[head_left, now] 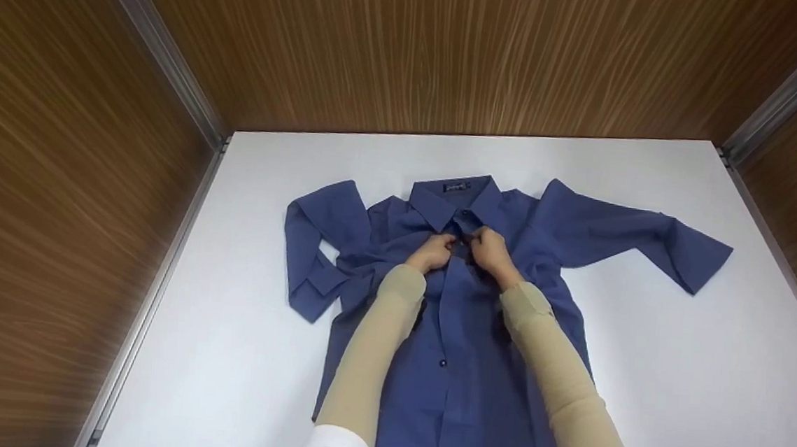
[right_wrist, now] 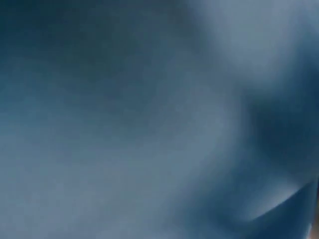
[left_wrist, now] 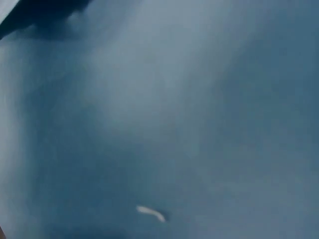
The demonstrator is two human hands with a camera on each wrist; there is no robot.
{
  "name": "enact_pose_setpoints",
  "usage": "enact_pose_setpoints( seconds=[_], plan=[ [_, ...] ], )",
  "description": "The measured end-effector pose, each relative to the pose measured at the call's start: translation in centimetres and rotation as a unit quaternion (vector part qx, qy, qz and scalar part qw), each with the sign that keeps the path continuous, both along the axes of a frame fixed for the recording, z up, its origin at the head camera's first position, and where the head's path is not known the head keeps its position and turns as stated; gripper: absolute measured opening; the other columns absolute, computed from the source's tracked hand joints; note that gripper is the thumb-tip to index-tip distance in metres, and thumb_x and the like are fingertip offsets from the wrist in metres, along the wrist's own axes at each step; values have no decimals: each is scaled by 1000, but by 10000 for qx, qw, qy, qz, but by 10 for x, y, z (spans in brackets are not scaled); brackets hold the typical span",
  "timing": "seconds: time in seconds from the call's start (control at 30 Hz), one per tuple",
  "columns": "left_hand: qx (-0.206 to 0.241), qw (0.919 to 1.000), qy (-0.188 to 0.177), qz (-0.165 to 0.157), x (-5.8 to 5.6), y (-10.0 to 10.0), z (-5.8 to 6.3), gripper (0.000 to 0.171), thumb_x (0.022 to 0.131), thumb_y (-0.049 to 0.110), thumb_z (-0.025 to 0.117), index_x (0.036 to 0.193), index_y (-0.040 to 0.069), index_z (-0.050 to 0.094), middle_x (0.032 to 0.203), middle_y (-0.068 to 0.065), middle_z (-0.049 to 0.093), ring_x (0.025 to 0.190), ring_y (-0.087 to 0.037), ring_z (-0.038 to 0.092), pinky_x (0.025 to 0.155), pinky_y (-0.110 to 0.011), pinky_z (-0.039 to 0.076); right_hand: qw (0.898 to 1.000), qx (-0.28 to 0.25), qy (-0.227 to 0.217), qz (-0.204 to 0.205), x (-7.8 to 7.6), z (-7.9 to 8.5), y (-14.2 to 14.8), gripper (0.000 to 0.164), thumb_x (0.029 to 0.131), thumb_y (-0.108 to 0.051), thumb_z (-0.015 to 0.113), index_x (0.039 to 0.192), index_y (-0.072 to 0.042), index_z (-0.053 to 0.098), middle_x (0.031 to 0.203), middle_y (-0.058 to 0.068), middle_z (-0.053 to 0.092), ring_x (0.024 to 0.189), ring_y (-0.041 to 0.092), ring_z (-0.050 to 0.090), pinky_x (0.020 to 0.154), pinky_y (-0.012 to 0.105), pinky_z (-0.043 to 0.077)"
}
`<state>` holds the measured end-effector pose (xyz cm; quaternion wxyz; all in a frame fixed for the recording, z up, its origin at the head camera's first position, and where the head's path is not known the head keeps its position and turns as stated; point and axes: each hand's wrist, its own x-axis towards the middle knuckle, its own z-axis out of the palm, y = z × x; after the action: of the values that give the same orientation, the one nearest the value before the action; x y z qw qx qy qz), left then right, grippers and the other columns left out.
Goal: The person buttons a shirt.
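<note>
A dark blue long-sleeved shirt (head_left: pixel 477 397) lies front up on the white table, its collar (head_left: pixel 434 208) toward the far side. Just below the collar, my left hand (head_left: pixel 434 252) pinches one edge of the front opening. Close beside it, my right hand (head_left: pixel 491 250) pinches the other edge with curled fingers. Between the hands the front parts a little, and a dark button (head_left: pixel 443 363) shows lower on the placket. Blurred blue shirt cloth (left_wrist: pixel 199 124) fills the left wrist view, with a small pale thread on it. Folds of the same cloth (right_wrist: pixel 124 149) cover the right wrist view.
One sleeve (head_left: pixel 306 245) is bent back toward the body on the left; the other sleeve (head_left: pixel 622 232) stretches out to the right. Wood-grain panels (head_left: pixel 452 52) stand behind and on both sides of the white table (head_left: pixel 221 351), with metal rails along the corners.
</note>
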<state>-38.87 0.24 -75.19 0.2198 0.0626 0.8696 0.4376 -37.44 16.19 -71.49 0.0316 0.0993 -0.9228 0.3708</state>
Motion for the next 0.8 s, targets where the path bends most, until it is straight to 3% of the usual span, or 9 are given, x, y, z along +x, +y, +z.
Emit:
enact_pose_setpoints(
  seconds=[0.13, 0.23, 0.3, 0.37, 0.47, 0.6, 0.7, 0.73, 0.8],
  plan=[
    [-239, 9989, -391, -52, 41, -6, 84, 47, 69, 38, 55, 113, 29, 40, 117, 5, 34, 110, -11, 22, 86, -29, 21, 9968, -457, -481, -453, -7, 0, 6, 17, 78, -15, 41, 86, -5, 52, 82, 8, 52, 72, 19, 47, 60, 29, 36],
    [-960, 9944, -428, -124, 73, -4, 149, 43, 72, 41, 49, 113, 34, 38, 121, 5, 30, 112, -12, 21, 85, -42, 17, 9965, -445, -674, -231, -6, 4, 4, 16, 78, -16, 43, 84, -5, 53, 80, 8, 52, 70, 18, 47, 59, 28, 36],
    [-1526, 9869, -512, -87, 85, 1, 176, 37, 78, 36, 42, 114, 36, 36, 123, 4, 28, 111, -14, 22, 82, -49, 14, 9991, -280, -329, 36, -3, 6, 0, 10, 74, -17, 47, 73, -8, 52, 69, 4, 50, 60, 15, 45, 51, 25, 34],
    [-1827, 9815, -575, 39, 90, 7, 188, 33, 83, 26, 37, 115, 33, 36, 123, 3, 27, 111, -16, 24, 80, -52, 13, 9991, -236, -77, 348, 2, 10, -5, 11, 73, -19, 49, 67, -10, 48, 62, 2, 47, 53, 14, 42, 46, 25, 31],
    [-1502, 9881, -183, 269, 64, 14, 132, 23, 82, 24, 38, 103, 27, 47, 113, 3, 39, 102, -18, 36, 75, -56, 16, 9986, -51, -141, 505, 9, 18, -9, 15, 75, -22, 48, 66, -9, 46, 58, 5, 44, 49, 18, 41, 45, 30, 30],
    [-822, 9955, 232, 411, 17, 18, 34, 6, 77, 26, 45, 81, 28, 49, 88, 10, 50, 83, -14, 46, 70, -61, 11, 9970, -73, -363, 682, 12, 22, -11, 16, 76, -20, 46, 67, -7, 46, 57, 6, 43, 48, 20, 40, 44, 31, 30],
    [-726, 9959, 52, 532, 8, 19, 18, 8, 76, 25, 47, 82, 27, 51, 84, 10, 50, 80, -13, 46, 72, -61, 7, 9972, -183, -276, 670, 15, 25, -14, 13, 75, -17, 48, 65, -8, 44, 55, 5, 41, 44, 18, 37, 41, 30, 27],
    [-745, 9956, -35, 559, 9, 19, 21, 9, 76, 24, 47, 83, 25, 52, 85, 10, 50, 80, -14, 46, 73, -60, 6, 9975, -244, -88, 652, 16, 24, -15, 13, 73, -15, 48, 64, -8, 42, 53, 4, 39, 42, 17, 35, 40, 28, 24],
    [-817, 9947, -181, 594, 13, 18, 31, 9, 77, 25, 48, 85, 24, 52, 86, 10, 51, 82, -12, 46, 77, -58, 5, 9983, -85, -352, 465, 19, 30, -17, 14, 77, -17, 45, 70, -5, 44, 58, 7, 42, 47, 20, 39, 44, 31, 29]
  ],
)
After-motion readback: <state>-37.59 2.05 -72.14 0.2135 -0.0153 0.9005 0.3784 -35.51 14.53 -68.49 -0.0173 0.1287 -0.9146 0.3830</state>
